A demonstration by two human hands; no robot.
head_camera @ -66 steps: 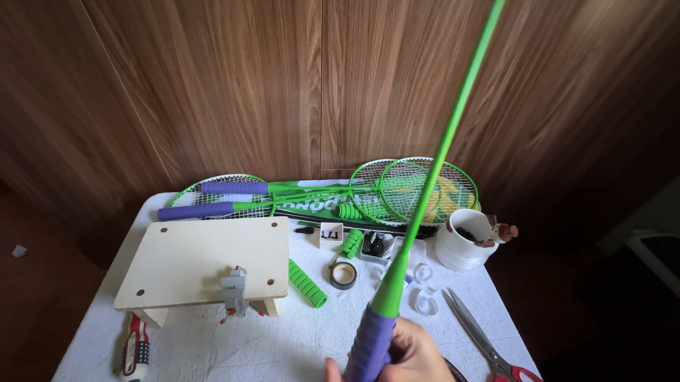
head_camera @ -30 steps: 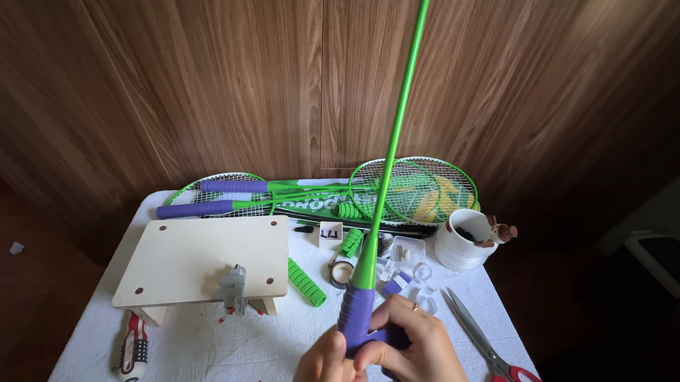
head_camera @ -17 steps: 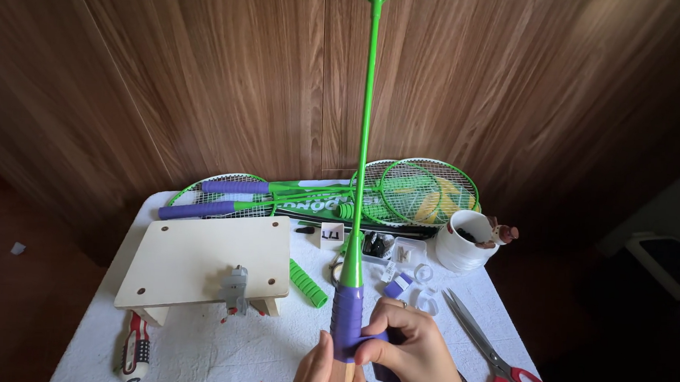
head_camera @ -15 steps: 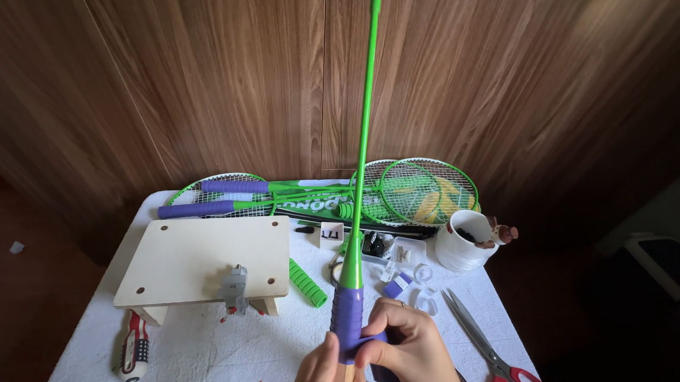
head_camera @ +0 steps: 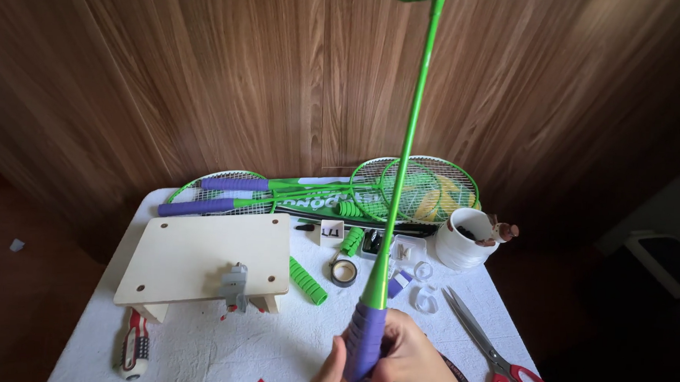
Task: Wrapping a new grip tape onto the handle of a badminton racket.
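Note:
A green badminton racket (head_camera: 402, 163) stands nearly upright, its shaft leaning slightly right and its head cut off at the top edge. Purple grip tape (head_camera: 364, 341) covers its handle. My right hand (head_camera: 416, 362) wraps around the handle from the right. My left hand (head_camera: 330, 374) touches the handle's lower end from the left, only partly in view at the bottom edge. Both hands hover over the front of the white-covered table (head_camera: 272, 348).
Several green rackets (head_camera: 424, 188) with purple handles (head_camera: 233, 184) lie along the table's back. A wooden stand (head_camera: 199, 257) with a metal clamp (head_camera: 235, 284) sits at left, a screwdriver (head_camera: 134, 350) in front. Green grip rolls (head_camera: 307, 280), tape roll (head_camera: 344, 271), white cup (head_camera: 460, 238), scissors (head_camera: 493, 354).
The racket's shaft has swung from leaning right to upright, then tipped slightly right again. My left hand has joined my right on the purple handle.

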